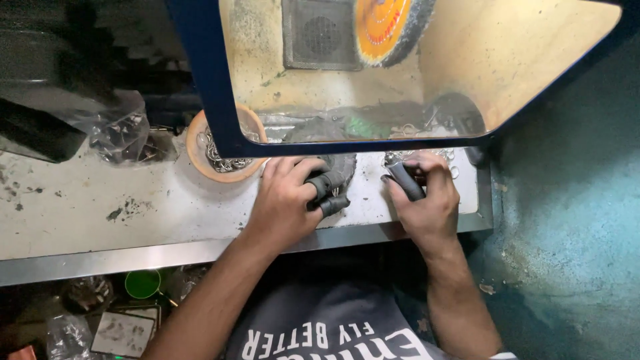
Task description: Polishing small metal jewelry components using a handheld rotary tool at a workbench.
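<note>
Both hands are down on the desk [100, 200], right at its front edge under the blue-framed shield [207, 80] of the buffing station. The left hand [287, 200] lies palm down, fingers curled, with dark rubber finger guards [330, 193] on two of them; they rest on a dark, round pad [343, 167] near the middle of the front edge. Whether anything is pinched under those fingers, I cannot tell. The right hand [430, 197] is curled too, a dark guard on its forefinger, the tips dipping into a scatter of small metal rings [400, 157] near the desk's right end. They look light, hard and slick, so a fingertip pinch on the rim seems the way to take one, and the rubber guards should help the grip. Both wrists are bent down, forearms coming up from the lap. At the left sits an orange bowl [200, 157] holding more rings, and above hangs the orange-centred buffing wheel [390, 27].
</note>
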